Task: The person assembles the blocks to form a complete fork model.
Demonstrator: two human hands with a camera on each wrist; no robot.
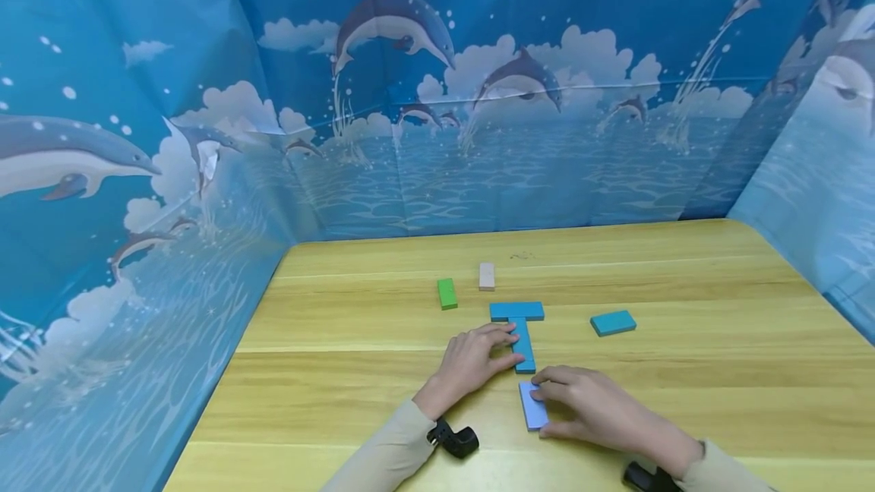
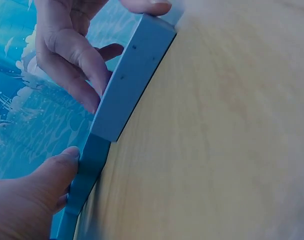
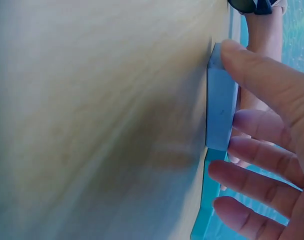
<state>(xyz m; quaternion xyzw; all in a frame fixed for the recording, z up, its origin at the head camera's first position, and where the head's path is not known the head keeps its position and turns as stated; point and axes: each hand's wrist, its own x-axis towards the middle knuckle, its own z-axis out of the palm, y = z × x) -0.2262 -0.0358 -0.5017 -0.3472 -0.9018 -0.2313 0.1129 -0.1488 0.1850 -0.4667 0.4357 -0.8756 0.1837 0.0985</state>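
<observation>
Lavender block (image 1: 535, 408): lower centre of head frame, pinched lengthwise between right hand (image 1: 589, 405)'s thumb and fingers. Lower blue block (image 1: 525, 349): just above; left hand (image 1: 473, 357) touches it, fingers spread. Handling advice: light pressure, both flat, short ends square.

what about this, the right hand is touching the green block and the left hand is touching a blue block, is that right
Not quite: the right hand is touching the pale purple block, not the green block, as the head view shows. The left hand is indeed touching a blue block.
</observation>
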